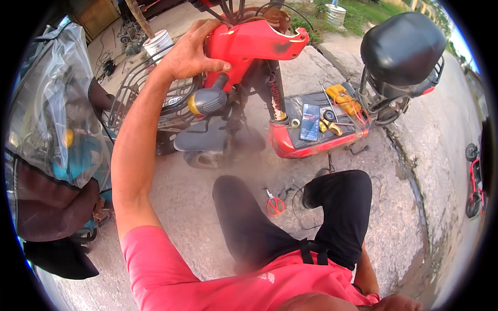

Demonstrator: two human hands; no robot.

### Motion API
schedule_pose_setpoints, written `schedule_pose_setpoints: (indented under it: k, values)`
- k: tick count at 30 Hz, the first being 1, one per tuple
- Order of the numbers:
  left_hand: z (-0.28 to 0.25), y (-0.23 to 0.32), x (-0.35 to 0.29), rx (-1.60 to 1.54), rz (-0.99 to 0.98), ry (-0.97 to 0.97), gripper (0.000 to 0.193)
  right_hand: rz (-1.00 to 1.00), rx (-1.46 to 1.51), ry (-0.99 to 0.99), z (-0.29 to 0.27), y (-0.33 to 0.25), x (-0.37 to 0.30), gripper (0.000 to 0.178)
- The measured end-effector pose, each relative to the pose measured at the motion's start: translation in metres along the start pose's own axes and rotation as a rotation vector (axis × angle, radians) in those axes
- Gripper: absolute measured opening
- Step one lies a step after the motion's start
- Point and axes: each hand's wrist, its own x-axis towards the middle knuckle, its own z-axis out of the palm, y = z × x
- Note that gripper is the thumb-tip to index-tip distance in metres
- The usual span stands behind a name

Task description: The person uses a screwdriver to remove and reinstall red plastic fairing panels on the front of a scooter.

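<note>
Left grip: the left hand (189, 52) is clenched on the red front cover (249, 44) of the electric scooter (290, 140), palm over its left edge and thumb pressed on its lower face.
Where the cover is: high at the front of the scooter, over the steering column, just above the grey headlight (207, 100).
Long axis: the cover runs across the view, from the hand at its left end to a notched tip at the right.
Nearer hand: the left, already on the cover with the arm stretched up from the lower edge; the right hand (399, 303) lies low by the hip, far from it, and I cannot tell whether it is clenched or released.
Under the grip: the headlight sits just below the thumb, with the wire basket (135, 88) to its left.
In the way: cables and the dark column run behind and below the cover; the basket rim crowds the wrist.
Footboard: a phone (310, 122), a yellow meter (342, 97), a tape roll and small tools lie on the red deck, well apart from the hand.
Ground: red-handled scissors (275, 205) lie on the concrete between the person's knees.
Seat: the black saddle (402, 46) stands at the right, away from the work.
Left side: a plastic-wrapped vehicle (52, 119) stands close to the arm.
</note>
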Motion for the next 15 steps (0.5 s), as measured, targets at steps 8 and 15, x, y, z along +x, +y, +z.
schedule_pose_setpoints:
  k: [8, 15]
  values:
    - [0.004, 0.004, 0.006, 0.016, 0.015, 0.000, 0.097, 0.462, 0.503, 0.101, -0.082, -0.054, 0.060, 0.038]
    - [0.002, -0.006, 0.008, -0.016, 0.028, -0.050, 0.093, 0.148, 0.585, 0.331, -0.154, -0.161, 0.122, 0.047]
